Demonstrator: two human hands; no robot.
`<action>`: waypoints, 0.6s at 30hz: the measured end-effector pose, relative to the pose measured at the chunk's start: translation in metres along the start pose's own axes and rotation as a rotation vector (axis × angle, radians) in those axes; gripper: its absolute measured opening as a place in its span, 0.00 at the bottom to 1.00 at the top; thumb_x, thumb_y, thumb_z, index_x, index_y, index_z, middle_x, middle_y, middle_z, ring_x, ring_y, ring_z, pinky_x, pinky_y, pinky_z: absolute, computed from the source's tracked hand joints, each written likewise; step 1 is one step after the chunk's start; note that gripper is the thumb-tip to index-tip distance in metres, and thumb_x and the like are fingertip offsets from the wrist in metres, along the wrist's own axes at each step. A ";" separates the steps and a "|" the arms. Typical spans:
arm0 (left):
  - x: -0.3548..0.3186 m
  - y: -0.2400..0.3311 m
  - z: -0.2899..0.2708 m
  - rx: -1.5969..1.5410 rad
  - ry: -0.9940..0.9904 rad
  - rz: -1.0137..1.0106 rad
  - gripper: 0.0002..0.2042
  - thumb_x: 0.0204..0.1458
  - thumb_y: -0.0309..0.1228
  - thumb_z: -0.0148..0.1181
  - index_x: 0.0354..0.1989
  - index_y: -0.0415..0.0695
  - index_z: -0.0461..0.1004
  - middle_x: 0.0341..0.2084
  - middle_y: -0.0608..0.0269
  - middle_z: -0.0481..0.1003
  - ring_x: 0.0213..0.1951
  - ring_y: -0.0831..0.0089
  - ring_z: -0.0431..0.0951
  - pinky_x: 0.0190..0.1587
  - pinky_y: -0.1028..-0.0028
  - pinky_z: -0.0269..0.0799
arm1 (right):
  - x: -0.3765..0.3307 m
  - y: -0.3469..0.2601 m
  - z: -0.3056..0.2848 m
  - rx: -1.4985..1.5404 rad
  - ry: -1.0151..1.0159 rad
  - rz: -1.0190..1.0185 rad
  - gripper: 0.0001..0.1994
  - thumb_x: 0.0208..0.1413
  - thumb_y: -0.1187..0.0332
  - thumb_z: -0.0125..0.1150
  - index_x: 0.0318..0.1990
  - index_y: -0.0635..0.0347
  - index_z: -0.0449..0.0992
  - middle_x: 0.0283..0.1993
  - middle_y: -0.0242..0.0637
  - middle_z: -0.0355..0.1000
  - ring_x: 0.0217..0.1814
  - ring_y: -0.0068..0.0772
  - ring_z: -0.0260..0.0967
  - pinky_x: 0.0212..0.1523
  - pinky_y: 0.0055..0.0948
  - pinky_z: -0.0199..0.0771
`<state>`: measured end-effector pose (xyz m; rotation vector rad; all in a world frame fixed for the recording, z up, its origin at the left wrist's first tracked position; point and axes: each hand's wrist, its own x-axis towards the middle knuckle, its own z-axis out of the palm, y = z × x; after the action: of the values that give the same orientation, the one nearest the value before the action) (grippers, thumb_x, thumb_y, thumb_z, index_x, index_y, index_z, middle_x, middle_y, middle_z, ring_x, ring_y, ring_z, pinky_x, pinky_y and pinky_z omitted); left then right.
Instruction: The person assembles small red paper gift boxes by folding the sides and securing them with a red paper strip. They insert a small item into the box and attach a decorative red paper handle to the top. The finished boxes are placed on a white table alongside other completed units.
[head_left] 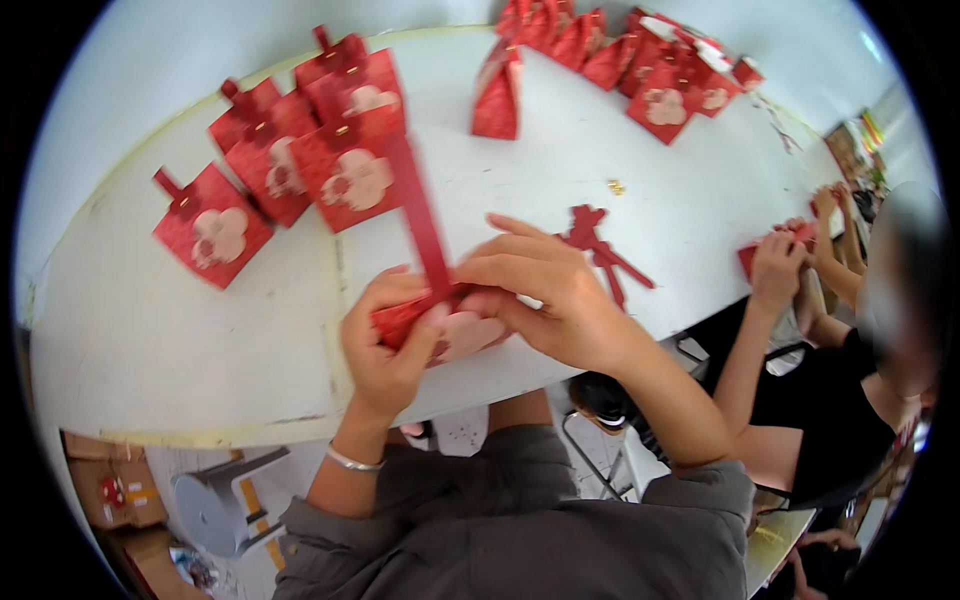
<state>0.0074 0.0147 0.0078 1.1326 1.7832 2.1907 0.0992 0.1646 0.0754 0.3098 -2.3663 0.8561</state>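
Observation:
A small red gift box (400,318) with a pink flower-shaped panel is held over the table's near edge. My left hand (385,345) is closed round its left side, thumb on the front. From its top a dark red strap (425,225) stands up, tilted a little left. My right hand (560,295) has its thumb and fingers pinched at the box top by the strap's foot; the exact grip is partly hidden. Beyond my right hand lie several loose dark red straps (595,245) and a small heap of gold fasteners (616,187).
Several finished-looking red boxes (357,185) with straps stand at the left of the white table (130,350). One box (498,95) stands at the far middle; more boxes (665,105) crowd the far right. At right, a person (780,270) handles a red piece. A grey stool (210,515) stands below left.

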 end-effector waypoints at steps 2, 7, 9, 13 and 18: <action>-0.005 0.000 -0.004 -0.041 0.056 -0.034 0.07 0.43 0.17 0.58 0.31 0.35 0.68 0.32 0.53 0.74 0.38 0.65 0.73 0.49 0.68 0.64 | -0.006 0.007 -0.014 0.109 0.233 0.285 0.10 0.44 0.80 0.60 0.37 0.65 0.74 0.33 0.36 0.73 0.34 0.28 0.69 0.43 0.28 0.69; -0.002 0.005 0.004 -0.073 0.019 -0.038 0.06 0.44 0.16 0.57 0.30 0.36 0.67 0.31 0.56 0.72 0.37 0.68 0.71 0.43 0.72 0.65 | -0.083 0.149 -0.098 -0.324 0.367 0.793 0.11 0.45 0.70 0.63 0.36 0.65 0.75 0.34 0.43 0.72 0.31 0.31 0.69 0.34 0.29 0.69; -0.002 0.004 0.004 -0.082 0.019 -0.043 0.07 0.44 0.16 0.56 0.30 0.36 0.66 0.30 0.56 0.72 0.36 0.69 0.70 0.42 0.73 0.64 | -0.092 0.169 -0.099 -0.425 0.341 0.808 0.11 0.45 0.68 0.63 0.35 0.65 0.76 0.35 0.43 0.72 0.31 0.33 0.69 0.34 0.28 0.69; -0.006 0.003 -0.001 -0.082 0.005 -0.083 0.07 0.44 0.16 0.56 0.29 0.37 0.65 0.30 0.57 0.71 0.34 0.72 0.69 0.40 0.75 0.63 | -0.083 0.178 -0.081 -0.541 0.263 0.851 0.10 0.44 0.69 0.64 0.34 0.63 0.77 0.36 0.42 0.70 0.34 0.36 0.69 0.36 0.30 0.69; -0.004 0.002 0.000 -0.059 0.009 -0.036 0.07 0.44 0.16 0.56 0.29 0.37 0.65 0.29 0.58 0.71 0.33 0.72 0.68 0.40 0.75 0.63 | -0.083 0.175 -0.075 -0.515 0.312 0.827 0.05 0.45 0.72 0.61 0.30 0.63 0.77 0.33 0.40 0.70 0.32 0.36 0.68 0.34 0.30 0.68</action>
<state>0.0109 0.0118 0.0076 1.0717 1.7159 2.2160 0.1295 0.3482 -0.0175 -0.9910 -2.2834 0.5246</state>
